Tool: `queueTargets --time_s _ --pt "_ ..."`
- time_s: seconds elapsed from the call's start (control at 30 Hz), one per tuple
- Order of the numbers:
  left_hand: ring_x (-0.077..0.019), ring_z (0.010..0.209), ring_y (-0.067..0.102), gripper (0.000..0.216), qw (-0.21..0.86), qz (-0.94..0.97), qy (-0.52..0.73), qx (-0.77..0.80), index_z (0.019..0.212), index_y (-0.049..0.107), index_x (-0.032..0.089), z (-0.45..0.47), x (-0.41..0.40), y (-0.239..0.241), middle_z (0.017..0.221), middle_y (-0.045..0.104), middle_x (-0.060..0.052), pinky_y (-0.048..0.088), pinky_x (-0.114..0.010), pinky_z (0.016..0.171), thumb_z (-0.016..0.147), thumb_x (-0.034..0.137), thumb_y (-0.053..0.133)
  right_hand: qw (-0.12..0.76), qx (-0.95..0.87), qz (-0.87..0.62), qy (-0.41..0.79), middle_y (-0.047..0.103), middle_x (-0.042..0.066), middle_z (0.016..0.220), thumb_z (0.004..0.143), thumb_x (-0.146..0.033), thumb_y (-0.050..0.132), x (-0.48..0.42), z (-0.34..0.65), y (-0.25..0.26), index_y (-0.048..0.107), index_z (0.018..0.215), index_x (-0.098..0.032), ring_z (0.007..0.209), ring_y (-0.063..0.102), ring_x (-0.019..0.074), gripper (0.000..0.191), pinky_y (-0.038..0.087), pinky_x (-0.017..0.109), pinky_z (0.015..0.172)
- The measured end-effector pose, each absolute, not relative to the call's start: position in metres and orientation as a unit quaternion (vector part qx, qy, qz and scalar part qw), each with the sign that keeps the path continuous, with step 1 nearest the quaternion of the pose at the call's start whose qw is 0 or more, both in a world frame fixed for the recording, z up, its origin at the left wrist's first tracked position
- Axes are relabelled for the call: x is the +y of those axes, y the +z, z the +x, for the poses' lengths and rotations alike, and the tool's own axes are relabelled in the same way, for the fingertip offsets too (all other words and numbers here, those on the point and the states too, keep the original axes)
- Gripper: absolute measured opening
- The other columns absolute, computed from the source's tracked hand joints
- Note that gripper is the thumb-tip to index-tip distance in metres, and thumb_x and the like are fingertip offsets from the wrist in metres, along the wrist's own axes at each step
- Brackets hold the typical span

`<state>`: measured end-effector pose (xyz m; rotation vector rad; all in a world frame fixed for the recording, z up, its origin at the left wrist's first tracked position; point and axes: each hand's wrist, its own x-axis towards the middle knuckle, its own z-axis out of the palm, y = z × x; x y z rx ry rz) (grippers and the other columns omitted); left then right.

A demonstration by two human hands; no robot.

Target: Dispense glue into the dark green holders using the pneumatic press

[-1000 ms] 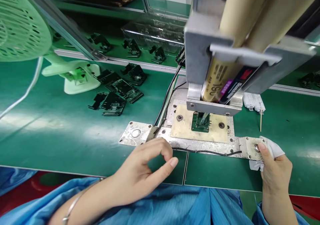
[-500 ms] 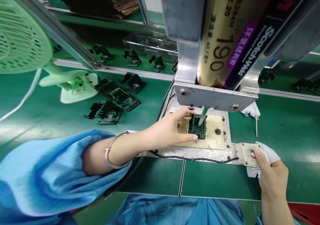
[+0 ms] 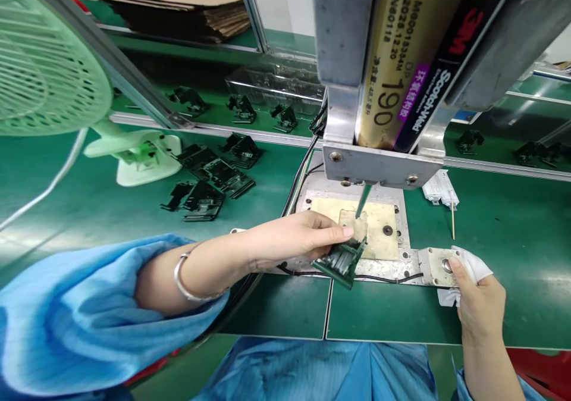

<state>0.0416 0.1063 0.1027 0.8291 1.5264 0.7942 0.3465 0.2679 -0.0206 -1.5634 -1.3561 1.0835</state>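
My left hand [image 3: 312, 234] grips a black plastic part [image 3: 341, 263] by its edge, thumb on top. The part is tilted, just in front of the pale fixture block [image 3: 383, 240], whose shallow recess shows bare. Above the recess hangs the green-tinted nozzle [image 3: 363, 201] of a Scotch-Weld adhesive cartridge [image 3: 397, 74], held in a metal bracket [image 3: 379, 166]. At the right end of the base plate, my right hand [image 3: 482, 300] has its thumb on a round metal button [image 3: 446, 265]. A crumpled white wipe [image 3: 473, 267] is in that hand, its fingers partly hidden.
Several black parts [image 3: 214, 175] lie left of the fixture, near a green fan [image 3: 49, 68]. More stand on the rear shelf beside a clear plastic tray [image 3: 276, 85]. Right of the fixture lie white packets [image 3: 439, 188] and a thin wooden stick [image 3: 453, 219]. Black cables [image 3: 297, 181] run along the fixture.
My left hand has closed on the black part and lifted it from the fixture recess toward me, tilting it. My right hand stays at the button with the wipe.
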Motion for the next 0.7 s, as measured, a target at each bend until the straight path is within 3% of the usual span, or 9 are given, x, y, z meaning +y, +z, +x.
queueTargets --time_s 0.07,0.13,0.23,0.3,0.37,0.43,0.5,0.6,0.7 --pt "-0.0078 0.047 0.029 0.056 0.615 0.325 0.328 0.639 0.059 0.048 0.017 0.046 0.094 0.105 0.053 0.031 0.007 0.024 -0.023 0.045 0.075 0.066 0.069 0.395 -0.538 -0.619 0.414 0.075 0.013 0.093 0.056 -0.057 0.088 0.268 0.346 -0.020 0.076 0.096 -0.011 0.086 0.069 0.0282 0.063 0.055 0.030 0.063" --pt "-0.0101 0.054 0.044 0.048 0.593 0.305 0.352 0.656 0.067 0.058 0.016 0.054 0.076 0.108 0.059 0.045 0.004 0.037 -0.022 0.051 0.070 0.060 0.077 0.398 -0.548 -0.614 0.406 0.075 0.012 0.091 0.057 -0.058 0.088 0.267 0.346 -0.019 0.076 0.095 -0.011 0.084 0.069 0.0272 0.061 0.054 0.030 0.061" --pt "-0.0202 0.084 0.067 0.050 0.486 0.318 0.451 0.678 0.100 0.069 0.019 0.073 0.043 0.106 0.093 0.069 -0.005 0.056 -0.030 0.074 0.062 0.043 0.088 0.408 -0.560 -0.605 0.393 0.075 0.012 0.091 0.061 -0.056 0.087 0.265 0.346 -0.020 0.075 0.096 -0.011 0.080 0.069 0.0256 0.058 0.054 0.030 0.060" --pt "-0.0230 0.097 0.069 0.057 0.392 0.368 0.515 0.667 0.112 0.068 0.024 0.088 0.022 0.100 0.109 0.070 -0.006 0.058 -0.031 0.082 0.060 0.030 0.091 0.421 -0.558 -0.604 0.384 0.074 0.012 0.092 0.061 -0.056 0.086 0.266 0.346 -0.021 0.075 0.096 -0.011 0.078 0.068 0.0247 0.058 0.055 0.030 0.060" --pt "-0.0226 0.103 0.068 0.061 0.288 0.445 0.562 0.635 0.118 0.067 0.029 0.100 0.008 0.095 0.113 0.071 -0.005 0.058 -0.030 0.088 0.062 0.021 0.091 0.421 -0.570 -0.607 0.359 0.073 0.011 0.088 0.063 -0.058 0.084 0.268 0.347 -0.022 0.074 0.093 -0.011 0.075 0.068 0.0243 0.057 0.055 0.031 0.060" --pt "-0.0228 0.108 0.066 0.066 0.206 0.517 0.588 0.587 0.125 0.063 0.030 0.108 0.003 0.090 0.113 0.070 -0.005 0.056 -0.031 0.095 0.065 0.017 0.090 0.403 -0.615 -0.623 0.268 0.071 0.011 0.078 0.068 -0.061 0.079 0.269 0.349 -0.021 0.074 0.084 -0.011 0.069 0.067 0.0253 0.052 0.054 0.034 0.059" --pt "-0.0238 0.110 0.065 0.073 0.164 0.561 0.601 0.546 0.131 0.059 0.027 0.111 0.003 0.089 0.114 0.070 -0.007 0.054 -0.034 0.100 0.066 0.016 0.090 0.400 -0.673 -0.616 0.087 0.066 0.011 0.066 0.071 -0.061 0.075 0.262 0.351 -0.017 0.069 0.070 -0.014 0.063 0.065 0.0273 0.047 0.054 0.039 0.060" --pt "-0.0244 0.107 0.067 0.078 0.160 0.585 0.602 0.520 0.133 0.056 0.024 0.111 0.007 0.090 0.115 0.070 -0.009 0.055 -0.036 0.099 0.064 0.018 0.091 0.448 -0.749 -0.473 -0.124 0.059 0.010 0.058 0.069 -0.050 0.080 0.235 0.351 -0.004 0.060 0.061 -0.019 0.055 0.061 0.0256 0.038 0.053 0.040 0.055" --pt "-0.0242 0.103 0.069 0.077 0.159 0.590 0.604 0.511 0.131 0.057 0.025 0.110 0.012 0.094 0.115 0.071 -0.008 0.056 -0.037 0.097 0.063 0.020 0.092 0.460 -0.853 -0.238 -0.062 0.058 0.002 0.061 0.071 -0.020 0.082 0.194 0.342 0.020 0.062 0.076 -0.021 0.053 0.056 0.0175 0.021 0.051 0.031 0.053"
